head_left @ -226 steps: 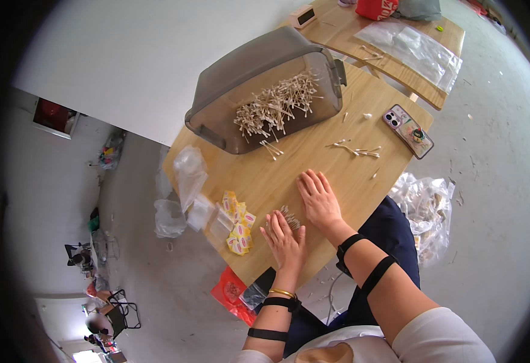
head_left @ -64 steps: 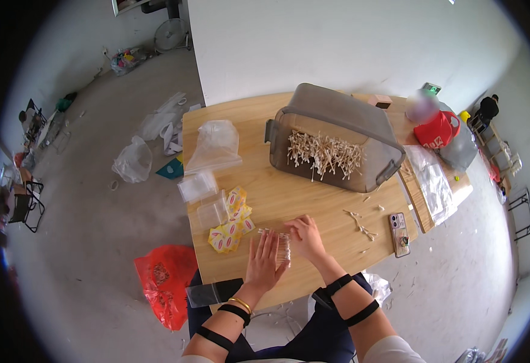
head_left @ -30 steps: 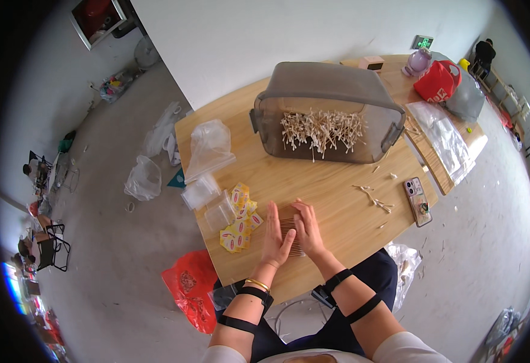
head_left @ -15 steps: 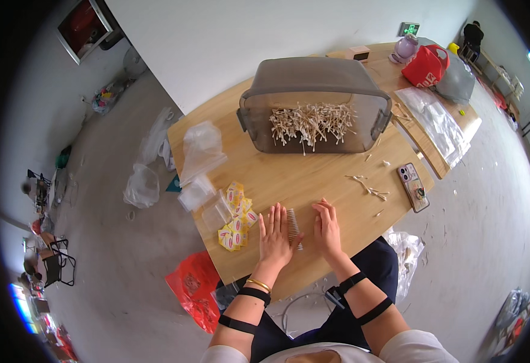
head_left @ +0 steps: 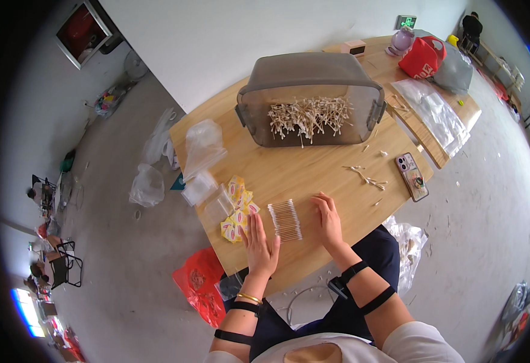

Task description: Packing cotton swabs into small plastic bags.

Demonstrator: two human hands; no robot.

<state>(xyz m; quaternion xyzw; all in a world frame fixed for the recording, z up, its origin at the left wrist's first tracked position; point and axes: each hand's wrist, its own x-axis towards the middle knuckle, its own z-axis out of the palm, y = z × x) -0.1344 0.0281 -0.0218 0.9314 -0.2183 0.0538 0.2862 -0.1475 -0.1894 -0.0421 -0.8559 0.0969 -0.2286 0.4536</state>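
A neat row of cotton swabs [head_left: 285,220] lies flat on the wooden table between my two hands. My left hand [head_left: 260,247] is just left of the row, fingers stretched out, its fingertips by the yellow and white packets [head_left: 239,212]. On the other side, my right hand [head_left: 327,221] rests on its edge with fingers slightly bent and apart, holding nothing. Beyond them, a grey translucent bin [head_left: 313,69] lies on its side with a heap of loose cotton swabs [head_left: 308,118] inside.
Clear plastic boxes [head_left: 218,206] and a plastic bag [head_left: 204,145] lie at left. Several stray swabs [head_left: 367,177] and a phone [head_left: 412,176] are at right. A red bag [head_left: 422,57] stands far right; another red bag [head_left: 199,284] hangs below the table's left edge.
My left hand has lifted off the swab row and moved left, uncovering the whole row. The right hand has stayed nearly in place. The whole view has shifted slightly.
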